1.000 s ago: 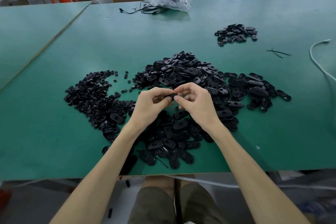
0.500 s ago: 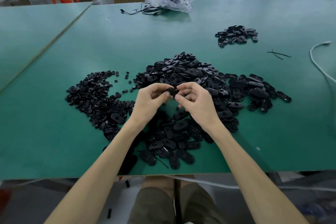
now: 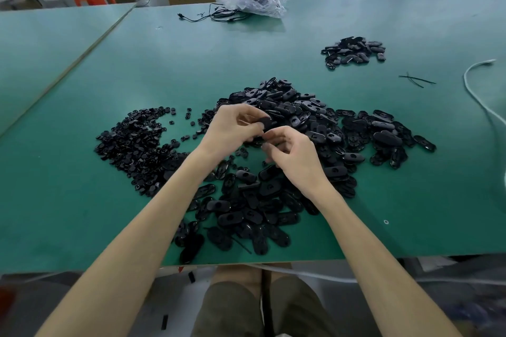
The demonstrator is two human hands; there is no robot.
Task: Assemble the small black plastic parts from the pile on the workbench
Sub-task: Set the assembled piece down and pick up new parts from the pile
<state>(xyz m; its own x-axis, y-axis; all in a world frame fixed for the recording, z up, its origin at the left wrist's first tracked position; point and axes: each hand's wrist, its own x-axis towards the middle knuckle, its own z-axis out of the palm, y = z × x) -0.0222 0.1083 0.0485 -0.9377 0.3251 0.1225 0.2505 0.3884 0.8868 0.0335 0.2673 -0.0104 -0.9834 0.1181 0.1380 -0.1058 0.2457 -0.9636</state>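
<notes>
Currently in hand: the left hand (image 3: 232, 128) pinches one black oval shell (image 3: 265, 122) between thumb and fingers, lifted just above the big pile (image 3: 290, 107).
Right hand: the right hand (image 3: 294, 157) sits just beside the left with its fingers curled in and thumb and forefinger drawn close; whether a small piece sits between them I cannot tell.
Step, as I judge it: fitting a small round piece into the shell.
Stock: small round pieces (image 3: 131, 139) lie heaped to the left on the workbench (image 3: 164, 63); loose shells (image 3: 246, 208) spread toward its front edge.
Done heap, probably: a little group (image 3: 353, 50) lies far off to the right, well apart from the rest.
Risk, drop: a light pinch on a smooth shell may slip, and a fallen part is lost among the look-alikes below.
Risk, misfit: a piece pressed in tilted or the wrong way round may not seat, since the fingers hide the joint.
Risk, mixing: a finished part set down short of the far heap blends into unassembled stock.
Risk, edge: both forearms pass over the loose shells at the front edge, and a sweep of an arm could push some to the floor.
</notes>
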